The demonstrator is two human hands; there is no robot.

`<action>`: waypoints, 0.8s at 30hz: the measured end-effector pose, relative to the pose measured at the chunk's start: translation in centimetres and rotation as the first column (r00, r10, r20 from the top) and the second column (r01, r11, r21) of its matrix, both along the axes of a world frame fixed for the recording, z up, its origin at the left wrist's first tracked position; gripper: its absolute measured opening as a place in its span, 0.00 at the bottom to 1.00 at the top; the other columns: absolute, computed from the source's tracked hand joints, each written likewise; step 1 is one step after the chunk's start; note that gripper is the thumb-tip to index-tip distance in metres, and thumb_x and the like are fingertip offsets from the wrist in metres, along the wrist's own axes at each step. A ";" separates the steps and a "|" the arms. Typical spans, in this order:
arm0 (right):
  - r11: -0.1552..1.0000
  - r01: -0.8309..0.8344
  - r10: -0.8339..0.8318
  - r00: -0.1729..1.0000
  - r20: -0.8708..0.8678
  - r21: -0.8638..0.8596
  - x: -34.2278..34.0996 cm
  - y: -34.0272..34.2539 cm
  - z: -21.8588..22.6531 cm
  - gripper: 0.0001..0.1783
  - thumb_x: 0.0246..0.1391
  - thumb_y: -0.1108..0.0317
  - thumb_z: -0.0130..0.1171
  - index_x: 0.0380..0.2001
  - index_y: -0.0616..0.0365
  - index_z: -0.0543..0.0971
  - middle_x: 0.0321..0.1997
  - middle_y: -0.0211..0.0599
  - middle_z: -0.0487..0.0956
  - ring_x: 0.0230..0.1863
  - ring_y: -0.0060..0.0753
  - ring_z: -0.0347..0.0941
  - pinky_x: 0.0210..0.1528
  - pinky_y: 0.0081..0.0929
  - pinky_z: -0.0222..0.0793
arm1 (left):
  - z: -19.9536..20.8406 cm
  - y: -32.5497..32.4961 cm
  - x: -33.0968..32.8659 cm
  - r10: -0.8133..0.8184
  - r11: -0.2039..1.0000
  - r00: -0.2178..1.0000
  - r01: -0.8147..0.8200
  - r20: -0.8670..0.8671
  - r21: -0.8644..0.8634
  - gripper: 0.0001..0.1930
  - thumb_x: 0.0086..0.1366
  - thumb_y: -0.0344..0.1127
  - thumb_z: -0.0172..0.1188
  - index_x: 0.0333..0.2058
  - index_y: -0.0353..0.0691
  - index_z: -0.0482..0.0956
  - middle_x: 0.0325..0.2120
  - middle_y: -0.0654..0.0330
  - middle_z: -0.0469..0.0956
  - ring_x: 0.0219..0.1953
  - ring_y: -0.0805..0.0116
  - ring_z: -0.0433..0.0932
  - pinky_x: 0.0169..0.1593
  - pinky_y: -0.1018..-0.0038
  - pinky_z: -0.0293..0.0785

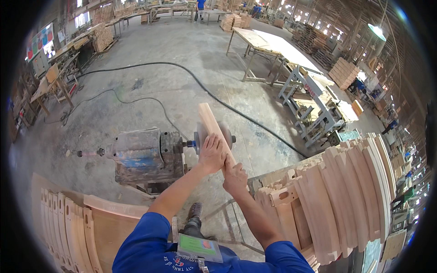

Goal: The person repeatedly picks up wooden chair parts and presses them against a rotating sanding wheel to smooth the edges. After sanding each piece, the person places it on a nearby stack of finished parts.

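Observation:
A long, pale wooden slat [209,119] lies slantwise over a round sanding wheel [226,132], its far end pointing up and left. My left hand [212,154] holds the slat around its middle, fingers laid across the top. Closer to me, my right hand [235,178] is closed around the near part of the slat. The wheel sits on the shaft of a worn motor [143,152] with flaked blue paint, and its outline looks blurred. Slat and hands cover part of the wheel, so I cannot tell exactly where they touch.
Curved wooden parts [325,200] are stacked at my right. More slotted parts [68,227] stand at lower left beside a wooden panel [111,236]. A thick black cable [195,79] crosses the concrete floor beyond the motor. Worktables [273,43] and a grey machine frame [314,102] stand farther right.

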State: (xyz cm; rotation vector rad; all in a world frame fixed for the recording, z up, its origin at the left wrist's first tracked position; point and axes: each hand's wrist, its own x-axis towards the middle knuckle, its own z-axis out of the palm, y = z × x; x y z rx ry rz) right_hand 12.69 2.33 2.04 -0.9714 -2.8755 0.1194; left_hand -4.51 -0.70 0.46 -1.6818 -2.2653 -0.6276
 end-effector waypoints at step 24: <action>0.856 0.298 -0.237 0.953 0.191 -0.422 13.5 -6.6 -1.4 0.54 0.57 0.70 0.67 0.81 0.52 0.49 0.62 0.49 0.72 0.59 0.46 0.77 0.48 0.45 0.83 | -1.6 -2.9 10.4 -0.119 0.949 0.910 -0.014 0.398 0.314 0.23 0.73 0.37 0.60 0.64 0.38 0.80 0.73 0.42 0.65 0.78 0.29 0.53 0.80 0.46 0.51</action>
